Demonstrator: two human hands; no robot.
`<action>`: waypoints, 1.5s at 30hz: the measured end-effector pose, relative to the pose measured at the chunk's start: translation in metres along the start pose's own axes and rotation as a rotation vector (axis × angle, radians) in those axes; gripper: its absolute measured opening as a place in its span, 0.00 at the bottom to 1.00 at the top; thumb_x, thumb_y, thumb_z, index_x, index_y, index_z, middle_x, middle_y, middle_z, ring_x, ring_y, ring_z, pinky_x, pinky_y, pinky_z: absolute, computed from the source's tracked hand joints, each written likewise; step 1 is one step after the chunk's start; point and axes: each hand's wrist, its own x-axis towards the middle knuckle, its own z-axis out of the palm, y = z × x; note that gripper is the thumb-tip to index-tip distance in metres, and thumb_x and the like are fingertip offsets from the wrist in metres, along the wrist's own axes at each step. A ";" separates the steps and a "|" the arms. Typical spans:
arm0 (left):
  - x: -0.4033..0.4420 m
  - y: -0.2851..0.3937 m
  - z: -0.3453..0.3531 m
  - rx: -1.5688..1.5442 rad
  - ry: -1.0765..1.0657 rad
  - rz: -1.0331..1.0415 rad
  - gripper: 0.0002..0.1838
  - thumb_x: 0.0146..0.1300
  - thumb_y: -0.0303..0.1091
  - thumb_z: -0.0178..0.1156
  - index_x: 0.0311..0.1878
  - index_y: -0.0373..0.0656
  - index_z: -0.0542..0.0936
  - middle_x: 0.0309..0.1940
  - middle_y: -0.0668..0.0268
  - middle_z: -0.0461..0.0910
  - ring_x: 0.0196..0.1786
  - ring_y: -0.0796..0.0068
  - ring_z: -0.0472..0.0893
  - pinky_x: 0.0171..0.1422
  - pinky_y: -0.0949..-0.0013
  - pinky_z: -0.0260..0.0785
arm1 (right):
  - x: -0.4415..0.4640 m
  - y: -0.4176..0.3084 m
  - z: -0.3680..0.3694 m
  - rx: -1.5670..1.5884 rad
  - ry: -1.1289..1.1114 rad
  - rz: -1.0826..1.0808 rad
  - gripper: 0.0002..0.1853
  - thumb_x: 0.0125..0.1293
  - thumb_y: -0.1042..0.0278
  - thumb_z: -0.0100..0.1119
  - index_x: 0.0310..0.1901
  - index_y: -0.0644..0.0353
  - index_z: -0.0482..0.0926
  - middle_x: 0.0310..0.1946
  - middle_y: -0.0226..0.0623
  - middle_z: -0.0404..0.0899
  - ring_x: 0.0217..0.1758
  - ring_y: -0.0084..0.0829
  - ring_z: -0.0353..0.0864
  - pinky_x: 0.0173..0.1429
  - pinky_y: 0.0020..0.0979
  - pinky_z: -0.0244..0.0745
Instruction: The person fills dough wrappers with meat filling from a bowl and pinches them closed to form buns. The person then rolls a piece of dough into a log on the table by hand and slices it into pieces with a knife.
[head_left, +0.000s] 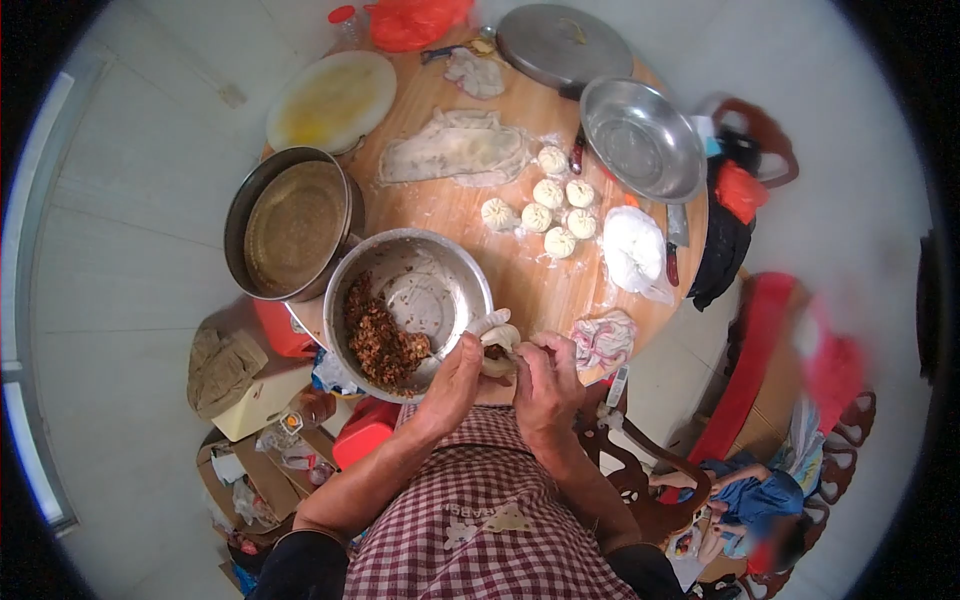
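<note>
Pleating goes best if we let the left hand [455,386] cradle the dough wrapper [501,336] while the right hand [549,388] folds small, even tucks along its edge. The wrapper sits between our hands, just beside the near right rim of the steel bowl [432,288]. Our left fingers curl around it with the thumb raised alongside; our right thumb and fingertips seem to pinch its edge, though how firmly we cannot tell. Dark filling shows in its mouth, so we should thumb that down and away from the edge, as grease would likely spoil the seal. The pleated buns [559,242] on the table [515,285] give us a pattern to match.

The wrapper's underside is hidden by our left hand, and the overlapping right fingertips hide how many tucks are made. A pale handle by the bowl's filling [375,340] is too small to identify. Our upper arms are cut off.
</note>
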 end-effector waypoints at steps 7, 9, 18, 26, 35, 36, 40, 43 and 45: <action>-0.002 0.001 -0.002 0.283 0.030 -0.075 0.40 0.80 0.64 0.27 0.74 0.38 0.65 0.51 0.60 0.77 0.48 0.74 0.78 0.54 0.69 0.75 | -0.001 0.001 0.003 -0.027 -0.077 -0.061 0.10 0.60 0.81 0.65 0.44 0.64 0.79 0.40 0.44 0.81 0.41 0.46 0.85 0.42 0.40 0.81; 0.000 -0.010 -0.008 0.296 0.034 -0.051 0.40 0.80 0.64 0.27 0.73 0.37 0.67 0.50 0.60 0.77 0.47 0.74 0.78 0.54 0.69 0.75 | -0.003 0.001 0.005 -0.015 -0.043 -0.067 0.07 0.63 0.81 0.65 0.42 0.63 0.79 0.37 0.42 0.81 0.39 0.45 0.85 0.40 0.39 0.80; -0.001 0.002 -0.008 0.228 -0.023 -0.135 0.42 0.78 0.66 0.29 0.71 0.35 0.67 0.57 0.55 0.77 0.60 0.64 0.80 0.66 0.59 0.75 | -0.001 -0.002 -0.001 0.002 -0.076 -0.047 0.18 0.64 0.78 0.66 0.56 0.63 0.80 0.37 0.43 0.82 0.41 0.43 0.87 0.42 0.37 0.82; 0.002 0.000 -0.004 0.058 -0.020 -0.056 0.44 0.77 0.68 0.29 0.73 0.35 0.63 0.60 0.53 0.77 0.62 0.62 0.80 0.67 0.57 0.76 | -0.004 -0.001 0.003 0.030 0.034 -0.050 0.09 0.62 0.83 0.66 0.44 0.64 0.83 0.36 0.43 0.80 0.37 0.44 0.85 0.39 0.38 0.80; -0.001 0.007 -0.005 0.147 -0.041 -0.087 0.41 0.80 0.64 0.31 0.70 0.33 0.67 0.48 0.57 0.79 0.47 0.69 0.83 0.55 0.66 0.80 | 0.002 -0.003 0.000 0.016 -0.018 -0.103 0.10 0.61 0.82 0.66 0.43 0.63 0.81 0.36 0.42 0.80 0.37 0.42 0.85 0.38 0.37 0.80; -0.001 0.011 -0.005 0.147 -0.041 -0.087 0.41 0.80 0.64 0.31 0.70 0.33 0.67 0.48 0.57 0.79 0.47 0.69 0.83 0.55 0.66 0.80 | 0.001 -0.003 0.000 0.015 -0.018 -0.104 0.10 0.61 0.82 0.66 0.43 0.63 0.81 0.36 0.42 0.80 0.37 0.42 0.85 0.38 0.37 0.80; -0.001 0.016 -0.008 0.267 -0.086 -0.159 0.41 0.79 0.65 0.31 0.72 0.34 0.66 0.49 0.56 0.80 0.47 0.71 0.83 0.53 0.68 0.80 | 0.001 -0.006 -0.001 0.050 -0.023 0.029 0.15 0.60 0.82 0.67 0.49 0.62 0.83 0.34 0.40 0.81 0.37 0.42 0.85 0.38 0.36 0.80; 0.001 0.017 -0.007 0.249 -0.133 -0.152 0.41 0.79 0.65 0.31 0.75 0.35 0.64 0.50 0.57 0.80 0.47 0.72 0.82 0.52 0.69 0.81 | -0.002 0.000 -0.001 0.028 -0.016 -0.038 0.16 0.60 0.82 0.68 0.50 0.62 0.84 0.34 0.39 0.81 0.37 0.41 0.85 0.39 0.36 0.80; 0.001 0.019 -0.005 0.228 -0.163 -0.124 0.41 0.79 0.65 0.32 0.76 0.36 0.63 0.50 0.57 0.80 0.47 0.73 0.82 0.51 0.70 0.81 | -0.005 0.003 0.001 0.038 0.004 -0.098 0.16 0.60 0.82 0.68 0.50 0.62 0.85 0.35 0.39 0.81 0.37 0.41 0.85 0.39 0.35 0.80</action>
